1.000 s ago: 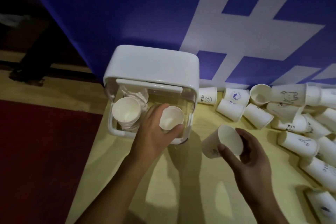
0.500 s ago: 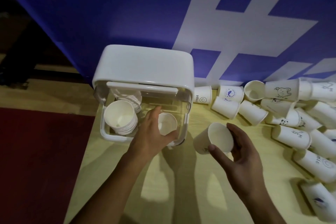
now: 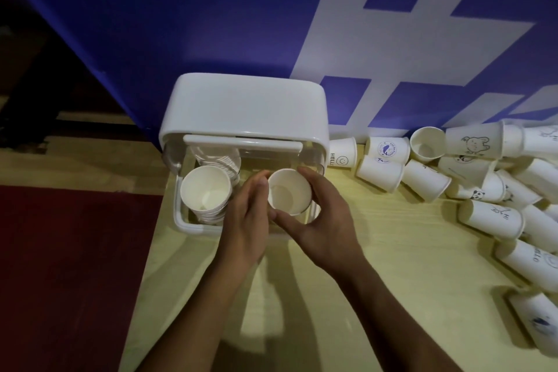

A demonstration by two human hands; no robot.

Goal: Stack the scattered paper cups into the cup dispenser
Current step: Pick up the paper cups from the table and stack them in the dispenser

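Where the table (image 3: 392, 266) ends at frame left, the dispenser (image 3: 250, 109) sits at that edge, wall (image 3: 181, 24) behind, open tabletop below. One cup (image 3: 290, 192), mouth up, axis vertical, is in its right bay: right hand (image 3: 326, 226) curled round it, left hand (image 3: 247, 220) flat against its side. One stack (image 3: 205, 190) fills the left bay; over a dozen loose cups (image 3: 489, 217) lie tipped at right.

One head-worn camera, tilted forward and down.
It looks steeply from close above the table (image 3: 377, 251): left hand (image 3: 246, 220) and right hand (image 3: 326, 220) at centre with a cup (image 3: 287, 193), dispenser (image 3: 244, 112) just beyond, wall (image 3: 181, 24) filling the top.
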